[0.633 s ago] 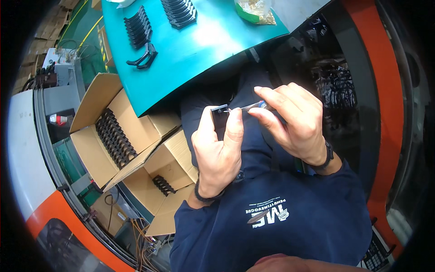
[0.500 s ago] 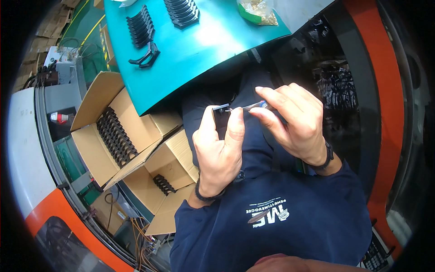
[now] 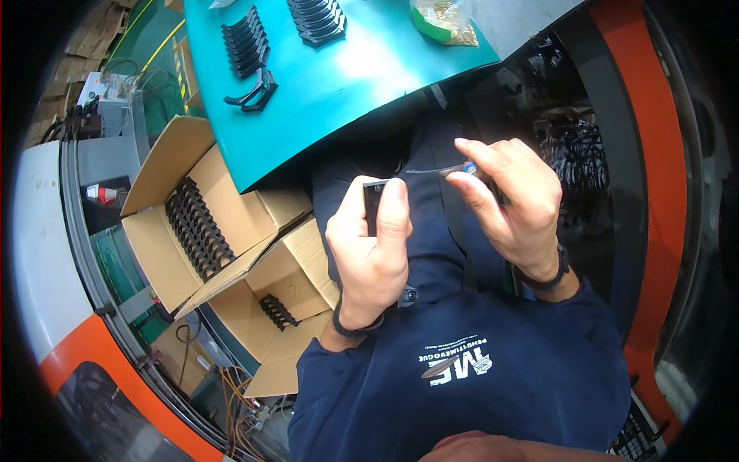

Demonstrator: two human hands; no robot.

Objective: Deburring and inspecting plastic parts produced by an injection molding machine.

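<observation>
Between the thumb and fingers of my left hand (image 3: 371,266) is a black plastic part (image 3: 372,206); most of it is hidden by the hand. My right hand (image 3: 517,196) pinches a slim, thin-bladed tool (image 3: 431,170) with a bit of blue near the grip. The tool's narrow end points left toward the top of the part, close by my left thumb. Whether it touches the part I cannot tell. Both hands are above my lap, in front of the table's near edge.
On the green table (image 3: 331,100) stand two rows of curved black parts (image 3: 246,42) (image 3: 317,19), a single black part (image 3: 254,91) and a bag of small golden pieces (image 3: 445,21). Two cardboard boxes (image 3: 158,254) (image 3: 265,377) with stacked black parts are at left. An orange-edged machine (image 3: 654,154) flanks my right.
My right hand has moved slightly up and right, drawing the tool away from the part. The part in my left hand has turned, showing a dark, narrow face.
</observation>
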